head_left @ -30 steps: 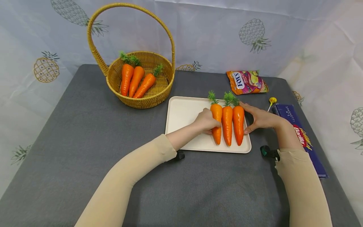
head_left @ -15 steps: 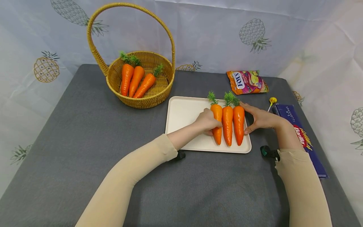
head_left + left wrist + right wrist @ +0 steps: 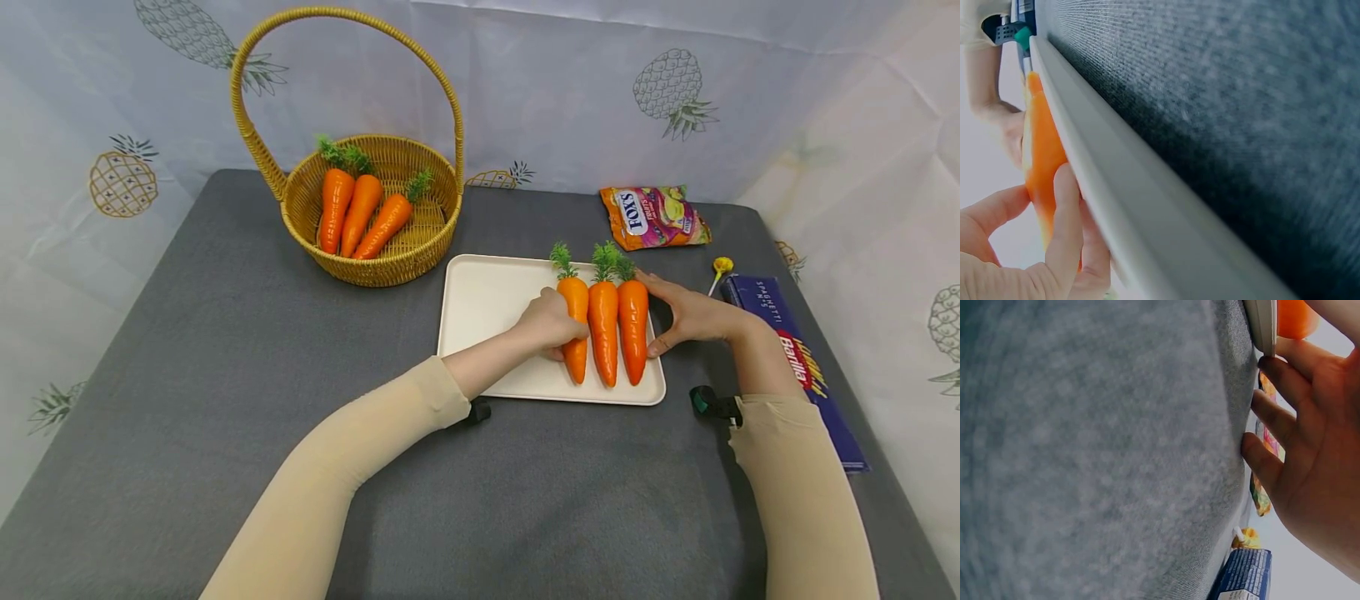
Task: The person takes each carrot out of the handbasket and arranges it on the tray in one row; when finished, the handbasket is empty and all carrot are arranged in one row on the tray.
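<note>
"Left grip [image 3: 550, 321] has the left carrot [image 3: 574, 302] pinched, yes?"

"Yes, the left wrist view shows this well: thumb on one side of its body, fingers on the other."

"And the right grip [image 3: 693, 315]?"

"It is loose, with fingers extended at the right edge of the tray [image 3: 483, 304]. It seems to touch the right carrot [image 3: 633, 333]; how firmly, I cannot tell."

"Where exactly do these carrots lie?"

"Side by side on the right half of the tray. The middle carrot [image 3: 603, 337] is between the two grips, and I see no finger wrapped around it."

"Which step is this, in your opinion?"

"I would say, making the row straight (three other carrots [image 3: 362, 212] are lying in the basket [image 3: 382, 274])."

"What does the next move require?"

"Probably a gentle release of the left carrot, because a round body could roll and disturb its neighbours."
</note>
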Demonstrator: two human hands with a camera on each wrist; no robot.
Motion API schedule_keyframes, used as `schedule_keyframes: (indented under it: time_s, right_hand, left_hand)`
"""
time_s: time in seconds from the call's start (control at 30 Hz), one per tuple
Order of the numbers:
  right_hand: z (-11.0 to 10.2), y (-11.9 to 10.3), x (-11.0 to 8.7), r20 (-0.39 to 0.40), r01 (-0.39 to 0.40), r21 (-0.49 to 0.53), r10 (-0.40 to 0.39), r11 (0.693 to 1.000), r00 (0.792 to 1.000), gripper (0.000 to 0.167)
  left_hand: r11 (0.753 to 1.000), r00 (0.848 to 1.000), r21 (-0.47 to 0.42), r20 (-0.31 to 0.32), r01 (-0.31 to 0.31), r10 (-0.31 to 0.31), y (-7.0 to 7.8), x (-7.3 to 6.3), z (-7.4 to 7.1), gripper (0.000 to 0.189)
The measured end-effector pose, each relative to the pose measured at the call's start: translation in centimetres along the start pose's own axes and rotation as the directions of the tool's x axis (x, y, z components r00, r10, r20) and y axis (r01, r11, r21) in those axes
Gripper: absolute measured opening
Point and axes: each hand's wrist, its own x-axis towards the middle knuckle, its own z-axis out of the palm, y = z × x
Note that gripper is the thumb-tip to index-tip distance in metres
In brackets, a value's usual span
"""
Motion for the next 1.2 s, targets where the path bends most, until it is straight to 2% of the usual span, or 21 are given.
schedule_keyframes:
  time_s: [0.23, 0.53, 0.77, 1.1, 1.2]
  right_hand:
    - [0.0, 0.0, -0.1, -0.003, -0.011, -0.002, 0.011, 1.0, 1.0, 0.124]
    - [0.0, -0.1, 0.0, 0.001, -0.018, -0.006, 0.018, 1.0, 1.0, 0.124]
    - [0.0, -0.1, 0.0, 0.0, -0.018, -0.012, 0.018, 1.0, 1.0, 0.124]
    - [0.1, -0.1, -0.1, 0.0, -0.02, -0.006, 0.02, 1.0, 1.0, 0.124]
    - [0.1, -0.1, -0.1, 0.001, -0.023, -0.005, 0.023, 1.0, 1.0, 0.124]
  left_hand:
    - [1.0, 1.0, 0.018, -0.023, 0.0, 0.0, 0.1, 0.1, 0.2, 0.06]
    - [0.999, 1.0, 0.041, -0.01, -0.012, 0.012, 0.0, 0.1, 0.0, 0.064]
    - [0.999, 1.0, 0.044, 0.022, -0.017, 0.016, 0.0, -0.2, -0.7, 0.061]
    - [0.998, 0.999, 0.044, 0.033, -0.034, 0.033, -0.2, -0.6, -1.8, 0.068]
    - [0.997, 0.999, 0.057, 0.034, -0.042, 0.04, -0.2, -0.7, -2.2, 0.06]
